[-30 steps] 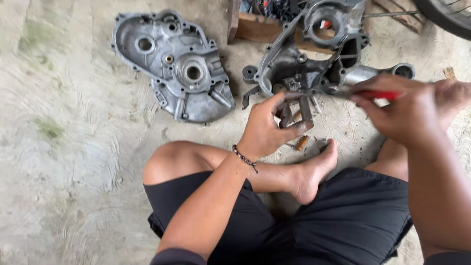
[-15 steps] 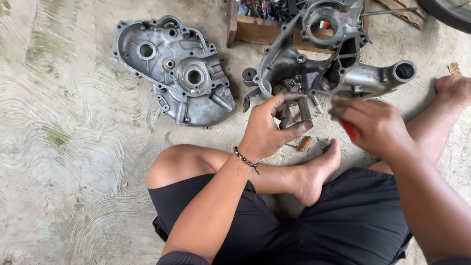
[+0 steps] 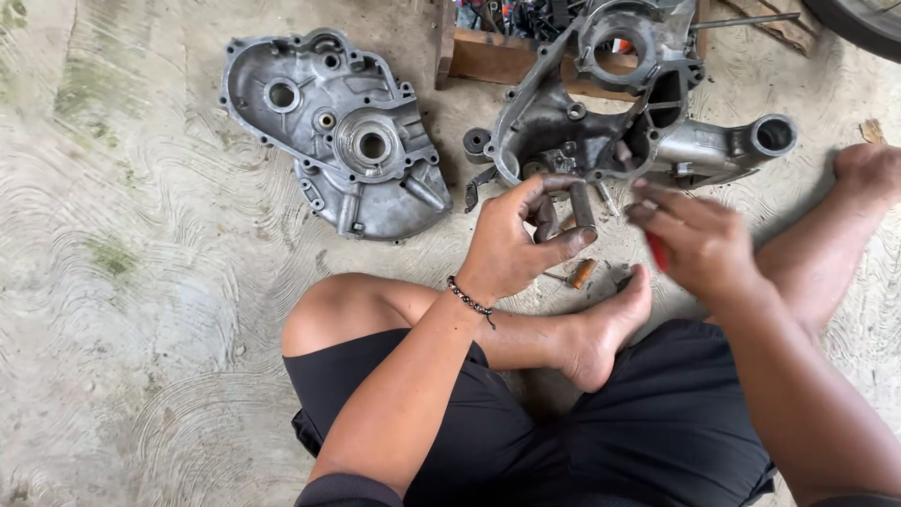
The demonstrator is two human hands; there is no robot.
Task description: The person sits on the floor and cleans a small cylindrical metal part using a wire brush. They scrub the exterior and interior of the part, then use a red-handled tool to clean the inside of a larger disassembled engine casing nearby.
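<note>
A: What are the hands doing?

B: The left hand (image 3: 511, 246) is in the middle of the frame. It pinches a short grey metal pin (image 3: 582, 205) between the thumb on top and a finger below. The pin stands almost straight up. Another dark metal piece (image 3: 547, 222) sits in the same hand, just left of the pin.

A: And the other hand?

B: The right hand (image 3: 699, 244) is just to the right of the pin, close but not touching it. Its fingers are curled around a thin tool with a red handle (image 3: 656, 252). Only a bit of red shows, so I can't tell what kind of tool it is.

A: What is above the hands?

B: A big grey metal engine case with round holes (image 3: 601, 122) lies on the grey concrete floor (image 3: 141, 282), at the top middle of the frame. A flat grey metal engine cover (image 3: 338, 131) lies at the upper left, well apart from the hands.

A: Anything else?

B: A small rusty orange metal piece (image 3: 582, 274) lies on the floor just below the left hand, near the bare foot (image 3: 601, 329). A brown wooden box (image 3: 497, 52) sits at the top behind the engine case. The left wrist wears a dark bead bracelet (image 3: 466, 300).
</note>
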